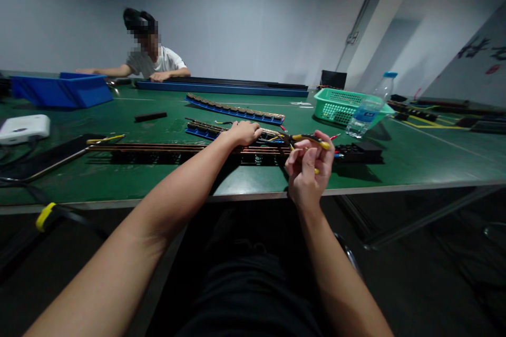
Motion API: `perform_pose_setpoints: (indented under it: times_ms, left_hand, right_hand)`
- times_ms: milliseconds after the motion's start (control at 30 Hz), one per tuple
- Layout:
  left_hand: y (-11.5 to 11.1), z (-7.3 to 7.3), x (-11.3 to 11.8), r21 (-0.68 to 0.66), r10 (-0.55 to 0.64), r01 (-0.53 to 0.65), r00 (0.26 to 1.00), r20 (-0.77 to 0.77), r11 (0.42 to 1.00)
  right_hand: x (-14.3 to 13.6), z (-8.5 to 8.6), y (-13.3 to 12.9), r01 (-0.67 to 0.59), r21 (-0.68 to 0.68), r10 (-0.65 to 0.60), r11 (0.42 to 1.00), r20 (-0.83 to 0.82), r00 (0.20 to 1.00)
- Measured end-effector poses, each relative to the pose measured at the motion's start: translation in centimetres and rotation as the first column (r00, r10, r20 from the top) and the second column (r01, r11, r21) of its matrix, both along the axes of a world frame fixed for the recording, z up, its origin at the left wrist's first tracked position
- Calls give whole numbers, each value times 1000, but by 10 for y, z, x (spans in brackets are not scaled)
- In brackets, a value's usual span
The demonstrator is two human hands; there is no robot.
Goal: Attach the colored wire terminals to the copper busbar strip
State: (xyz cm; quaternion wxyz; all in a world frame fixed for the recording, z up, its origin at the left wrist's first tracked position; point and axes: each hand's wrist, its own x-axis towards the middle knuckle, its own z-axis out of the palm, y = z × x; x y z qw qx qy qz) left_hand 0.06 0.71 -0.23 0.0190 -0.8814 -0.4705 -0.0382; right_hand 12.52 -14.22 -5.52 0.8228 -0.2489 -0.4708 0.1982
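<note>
My right hand point(310, 168) is closed around the handles of pliers point(316, 139) with yellow and black grips. Their jaws point left, at the right end of a blue-backed strip point(201, 130) with metal contacts and coloured wires point(275, 138). My left hand point(243, 133) lies over that strip, its fingers bent onto it and partly hidden. Nearest me runs a long dark rail assembly point(169, 148) with copper-coloured bars, passing under my left wrist. At its right end is a black block point(359, 152), with red and blue wire ends beside it.
Another blue-backed strip point(233, 108) lies beyond my hands. A green basket point(336, 105) and water bottle point(366, 113) stand to the right. On the left are a blue bin point(67, 92), a white box point(26, 128) and a dark tray point(51, 155). Across the table, a person point(158, 60) touches long blue rails point(221, 87).
</note>
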Motion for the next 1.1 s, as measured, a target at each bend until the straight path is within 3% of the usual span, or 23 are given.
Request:
perform_pose_setpoints:
  times_ms: [433, 567, 733, 800, 967, 1100]
  left_hand:
    - [-5, 3, 1, -11, 27, -27, 1000, -16, 1000]
    - [-3, 2, 1, -23, 31, -31, 999, -15, 999]
    - [4, 0, 2, -11, 30, -31, 999, -26, 999]
    - [5, -1, 2, -9, 30, -31, 999, -29, 999]
    - [3, -2, 2, -1, 30, -30, 999, -11, 1000]
    - [3, -2, 2, -6, 22, -22, 1000, -18, 1000]
  right_hand:
    - [4, 3, 12, -200, -274, 255, 941, 181, 950]
    - [5, 3, 7, -125, -333, 242, 935, 338, 910]
    - [4, 5, 1, 0, -397, 249, 918, 574, 780]
    - [3, 5, 1, 0, -381, 232, 925, 564, 792]
    - [1, -1, 1, -1, -202, 70, 979, 335, 940]
    - [5, -6, -6, 156, -12, -143, 988, 328, 934]
